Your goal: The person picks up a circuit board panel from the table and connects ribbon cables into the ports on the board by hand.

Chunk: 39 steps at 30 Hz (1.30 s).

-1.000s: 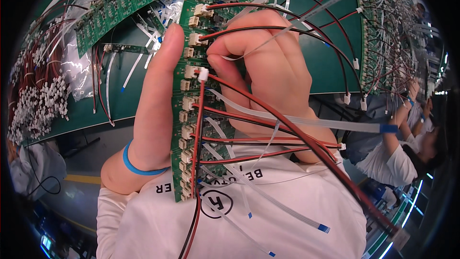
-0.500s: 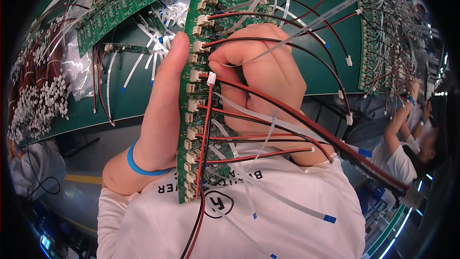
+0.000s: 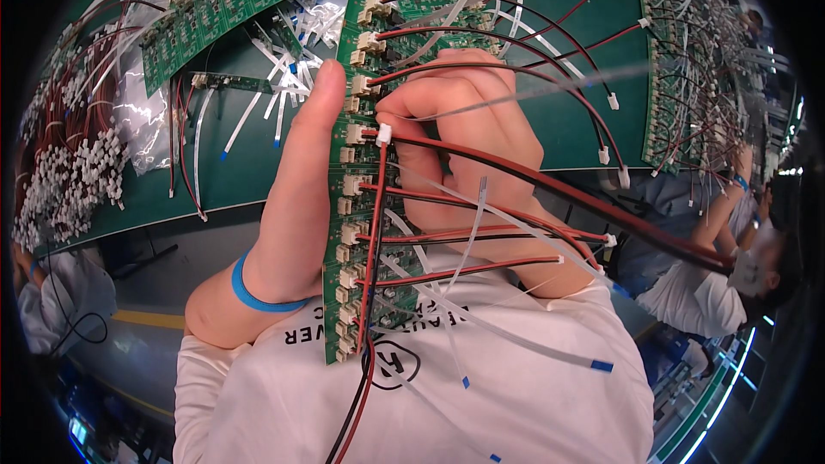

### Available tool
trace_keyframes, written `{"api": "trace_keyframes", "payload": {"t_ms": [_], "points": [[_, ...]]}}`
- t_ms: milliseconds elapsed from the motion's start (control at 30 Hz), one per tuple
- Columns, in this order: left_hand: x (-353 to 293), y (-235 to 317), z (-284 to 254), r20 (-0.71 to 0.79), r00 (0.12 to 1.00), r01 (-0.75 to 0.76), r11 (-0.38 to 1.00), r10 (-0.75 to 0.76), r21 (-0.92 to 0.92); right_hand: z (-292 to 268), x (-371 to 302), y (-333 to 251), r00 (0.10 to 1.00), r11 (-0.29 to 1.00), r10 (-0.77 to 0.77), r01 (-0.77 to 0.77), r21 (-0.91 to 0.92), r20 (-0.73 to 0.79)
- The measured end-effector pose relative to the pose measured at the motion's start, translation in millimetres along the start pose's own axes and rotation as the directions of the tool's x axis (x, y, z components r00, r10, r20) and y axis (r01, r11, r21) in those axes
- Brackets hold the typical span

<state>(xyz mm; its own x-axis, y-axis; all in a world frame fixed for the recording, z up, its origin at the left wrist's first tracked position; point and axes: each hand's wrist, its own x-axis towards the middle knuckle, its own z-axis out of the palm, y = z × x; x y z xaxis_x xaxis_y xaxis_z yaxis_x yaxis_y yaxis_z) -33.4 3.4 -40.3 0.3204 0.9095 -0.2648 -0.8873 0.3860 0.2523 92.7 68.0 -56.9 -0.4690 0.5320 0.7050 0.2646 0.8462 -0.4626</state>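
A long green circuit board (image 3: pixel 339 326) stands nearly on end before my chest, a row of cream connectors along it. My left hand (image 3: pixel 302 172) grips it, the thumb lying along its left edge and the fingers hidden behind. Red-and-black wire pairs (image 3: pixel 516 174) run from several connectors to the right, with white plugs on their ends. White flat ribbon cables (image 3: pixel 516 339) with blue tips hang among them. Close to the upper connectors, my right hand (image 3: pixel 481 120) is closed, thumb and forefinger pinching a thin flat ribbon cable (image 3: pixel 550 90) that trails rightward, blurred. Its inner end is hidden by the fingers.
On the green table (image 3: pixel 593 129), another board panel (image 3: pixel 225 19) lies at the far left, beside bundled wires with white plugs (image 3: pixel 73 180) and a clear plastic bag (image 3: pixel 146 137). More wired boards (image 3: pixel 675 77) stand at the right. A co-worker (image 3: pixel 713 266) sits beyond them.
The board and my left hand have shifted slightly right. My right hand keeps its pinch beside the connectors, while the ribbon cable's free length has swung lower. Loose wires have swayed.
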Motion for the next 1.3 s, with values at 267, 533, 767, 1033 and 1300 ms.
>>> {"api": "trace_keyframes", "payload": {"t_ms": [267,533,767,1033,1300], "points": [[-5.6,3.7,7.5,0.016,0.998,-0.067,0.996,0.066,0.053,-19.8,11.0,-6.2,0.989,0.966,0.137,-0.147,0.212,0.064],[-9.7,1.4,25.7,-0.235,0.959,-0.099,0.965,0.157,0.242,-29.8,19.0,-4.6,0.985,0.935,0.053,-0.106,0.337,0.163],[-12.4,0.9,25.9,-0.266,0.953,-0.038,0.924,0.149,0.381,-28.5,17.9,-4.0,0.983,0.963,0.013,-0.061,0.264,0.183],[-12.2,3.3,13.7,-0.098,0.987,-0.103,0.972,0.126,0.212,-22.8,18.9,-4.7,0.988,0.986,-0.049,0.024,0.165,0.149],[-7.5,0.2,18.3,-0.120,0.978,-0.147,0.970,0.172,0.193,-11.8,14.7,-0.5,0.997,0.982,-0.072,0.067,0.175,0.025]]}}
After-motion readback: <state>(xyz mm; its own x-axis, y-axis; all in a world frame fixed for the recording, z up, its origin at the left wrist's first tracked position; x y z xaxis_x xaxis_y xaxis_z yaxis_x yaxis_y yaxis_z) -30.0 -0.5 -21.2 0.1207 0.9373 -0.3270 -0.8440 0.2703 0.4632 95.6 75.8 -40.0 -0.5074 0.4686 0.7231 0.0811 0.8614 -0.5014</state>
